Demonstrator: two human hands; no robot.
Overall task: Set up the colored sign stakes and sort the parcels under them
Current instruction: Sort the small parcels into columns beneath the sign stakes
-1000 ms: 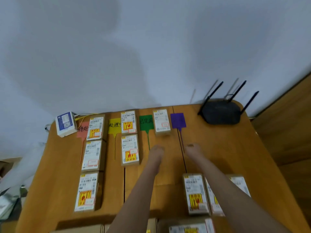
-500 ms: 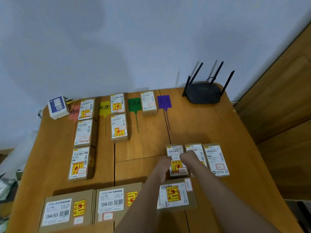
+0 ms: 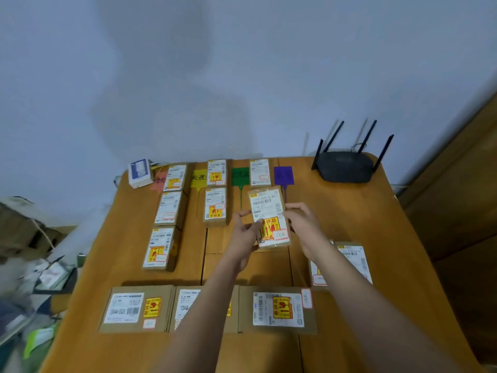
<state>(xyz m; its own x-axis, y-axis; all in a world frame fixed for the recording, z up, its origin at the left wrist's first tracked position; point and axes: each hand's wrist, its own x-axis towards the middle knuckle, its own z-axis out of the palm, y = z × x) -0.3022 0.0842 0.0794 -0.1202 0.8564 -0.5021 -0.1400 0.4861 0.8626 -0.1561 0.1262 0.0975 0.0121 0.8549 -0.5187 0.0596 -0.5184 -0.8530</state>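
Holding a parcel [image 3: 269, 217] that half a second ago lay near us, our left hand [image 3: 246, 232] and right hand [image 3: 302, 224] grip its sides, raised between the green stake [image 3: 240, 176] and purple stake [image 3: 283, 175]; sorting continues.

Wooden table [image 3: 376, 211] against a pale wall [image 3: 188, 76].
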